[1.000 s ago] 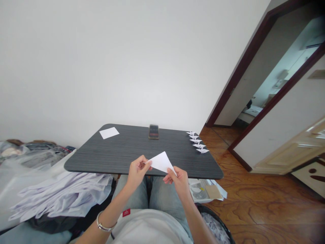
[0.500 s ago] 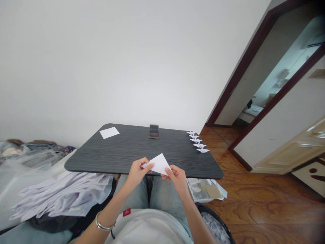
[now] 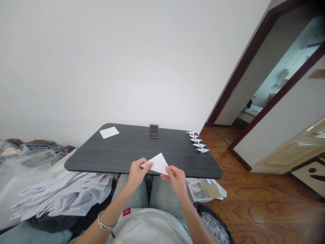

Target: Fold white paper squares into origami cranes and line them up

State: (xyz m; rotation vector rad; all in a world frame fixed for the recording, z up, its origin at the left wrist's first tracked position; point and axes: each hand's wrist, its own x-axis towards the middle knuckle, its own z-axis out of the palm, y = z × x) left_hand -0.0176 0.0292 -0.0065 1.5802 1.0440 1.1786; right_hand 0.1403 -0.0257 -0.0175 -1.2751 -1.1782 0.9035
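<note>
Head-worn view, forward-down over table (image 3: 101, 159)

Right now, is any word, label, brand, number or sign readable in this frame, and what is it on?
Nothing can be read.
red tag on the white garment: too small to read.
phone on the table: screen too blurred.
folded paper held by left hand and right hand: blank.
</note>
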